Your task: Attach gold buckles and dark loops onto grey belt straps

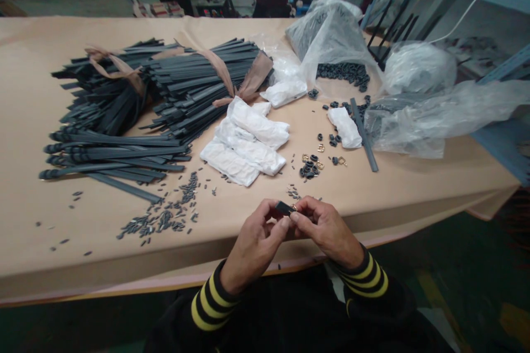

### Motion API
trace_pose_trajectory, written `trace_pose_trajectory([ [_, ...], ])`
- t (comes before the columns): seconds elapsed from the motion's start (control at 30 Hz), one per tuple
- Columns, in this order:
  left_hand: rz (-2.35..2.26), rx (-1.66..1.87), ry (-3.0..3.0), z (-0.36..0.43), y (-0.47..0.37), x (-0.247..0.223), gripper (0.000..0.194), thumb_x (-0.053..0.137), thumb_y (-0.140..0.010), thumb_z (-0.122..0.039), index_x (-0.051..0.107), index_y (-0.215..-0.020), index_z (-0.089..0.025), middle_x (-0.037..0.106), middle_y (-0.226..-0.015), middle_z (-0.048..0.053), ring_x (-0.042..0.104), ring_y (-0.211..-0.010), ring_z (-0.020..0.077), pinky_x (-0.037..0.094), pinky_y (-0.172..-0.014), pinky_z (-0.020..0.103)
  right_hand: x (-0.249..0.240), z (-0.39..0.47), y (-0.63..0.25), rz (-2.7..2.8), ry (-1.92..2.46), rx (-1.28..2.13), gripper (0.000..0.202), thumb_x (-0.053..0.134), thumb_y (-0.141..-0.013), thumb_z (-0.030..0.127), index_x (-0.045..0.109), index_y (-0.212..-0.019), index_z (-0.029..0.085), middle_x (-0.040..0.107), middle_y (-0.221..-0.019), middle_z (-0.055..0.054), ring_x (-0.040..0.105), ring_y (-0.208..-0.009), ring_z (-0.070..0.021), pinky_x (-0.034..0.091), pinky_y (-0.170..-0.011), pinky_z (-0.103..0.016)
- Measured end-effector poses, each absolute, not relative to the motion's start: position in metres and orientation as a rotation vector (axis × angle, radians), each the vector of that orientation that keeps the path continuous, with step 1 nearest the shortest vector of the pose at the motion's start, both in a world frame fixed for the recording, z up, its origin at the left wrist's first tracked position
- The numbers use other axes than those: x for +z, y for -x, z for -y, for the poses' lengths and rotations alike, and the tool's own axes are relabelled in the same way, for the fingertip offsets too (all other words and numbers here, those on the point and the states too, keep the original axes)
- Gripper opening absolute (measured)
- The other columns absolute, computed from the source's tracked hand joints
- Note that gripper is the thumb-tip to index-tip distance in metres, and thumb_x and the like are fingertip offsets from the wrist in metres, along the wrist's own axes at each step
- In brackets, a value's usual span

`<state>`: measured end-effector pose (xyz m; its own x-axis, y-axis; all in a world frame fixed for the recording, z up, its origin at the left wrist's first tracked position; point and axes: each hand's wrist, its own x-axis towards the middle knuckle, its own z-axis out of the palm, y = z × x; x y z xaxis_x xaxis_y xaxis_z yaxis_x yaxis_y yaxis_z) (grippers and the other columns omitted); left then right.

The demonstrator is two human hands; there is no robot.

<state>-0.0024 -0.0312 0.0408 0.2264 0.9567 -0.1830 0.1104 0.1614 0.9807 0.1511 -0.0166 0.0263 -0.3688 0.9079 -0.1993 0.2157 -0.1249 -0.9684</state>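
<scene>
At the table's front edge, my left hand (260,237) pinches a dark grey strap (284,208), whose short end sticks up between the fingers. My right hand (327,226) closes its fingertips on a small gold buckle (293,207) at the strap's right side. The two hands nearly touch, and the fingers hide most of both parts. Just beyond them lie small dark loops (309,168) mixed with several gold buckles (321,148). Tiny dark slivers (165,219) are scattered to the left of my left hand.
Tied bundles of dark straps (190,77) and a stack of finished-looking straps (116,157) lie left. White wrapped packets (248,143) sit mid-table. A clear bag (331,38) spills dark loops at the back right, near more plastic (414,116). A single strap (364,135) lies right. People stand behind the table.
</scene>
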Motion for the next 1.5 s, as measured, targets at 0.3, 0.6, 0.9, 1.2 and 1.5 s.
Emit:
trace_pose_trajectory([
  [0.3, -1.228, 0.898, -1.152, 0.027, 0.002, 0.027, 0.02, 0.047, -0.083, -0.033, 0.049, -0.078, -0.014, 0.054, -0.065, -0.002, 0.049, -0.056, 0.0072, 0.041, -0.054, 0.02, 0.024, 0.022, -0.144, 1.718, 1.339, 1.09, 0.01, 0.049, -0.08, 0.019, 0.049, -0.09, 0.02, 0.057, -0.081, -0.001, 0.058, -0.068, -0.0121, 0.046, -0.065, -0.024],
  [0.6, -1.249, 0.938, -1.108, 0.03, 0.004, 0.025, 0.017, 0.046, -0.084, -0.031, 0.048, -0.079, -0.015, 0.061, -0.067, -0.001, 0.059, -0.062, 0.0094, 0.047, -0.062, 0.022, 0.03, 0.017, -0.147, 1.833, 1.318, 1.126, 0.004, 0.05, -0.079, 0.017, 0.054, -0.078, 0.018, 0.058, -0.07, 0.001, 0.054, -0.065, -0.0105, 0.041, -0.062, -0.021],
  [0.9, -1.215, 1.019, -1.024, 0.033, -0.002, 0.024, 0.017, 0.041, -0.086, -0.031, 0.046, -0.08, -0.015, 0.06, -0.065, -0.002, 0.059, -0.06, 0.0091, 0.05, -0.06, 0.022, 0.03, 0.016, -0.147, 1.804, 1.352, 1.216, 0.004, 0.049, -0.08, 0.021, 0.052, -0.078, 0.019, 0.056, -0.069, 0.002, 0.053, -0.064, -0.0102, 0.041, -0.061, -0.021],
  [1.2, -1.349, 1.044, -1.083, 0.037, -0.007, 0.018, 0.019, 0.032, -0.088, -0.036, 0.038, -0.082, -0.019, 0.055, -0.053, -0.004, 0.057, -0.05, 0.0114, 0.047, -0.049, 0.022, 0.032, 0.018, -0.144, 1.798, 1.332, 1.279, 0.003, 0.046, -0.081, 0.02, 0.049, -0.08, 0.02, 0.055, -0.068, 0.003, 0.055, -0.062, -0.0097, 0.042, -0.06, -0.021],
  [1.5, -1.441, 1.018, -1.366, 0.035, -0.005, 0.014, 0.013, 0.042, -0.085, -0.031, 0.045, -0.085, -0.018, 0.057, -0.065, -0.001, 0.057, -0.058, 0.011, 0.047, -0.057, 0.023, 0.027, 0.018, -0.146, 1.716, 1.358, 1.372, 0.003, 0.046, -0.081, 0.019, 0.048, -0.078, 0.019, 0.054, -0.065, 0.004, 0.056, -0.057, -0.0094, 0.044, -0.056, -0.022],
])
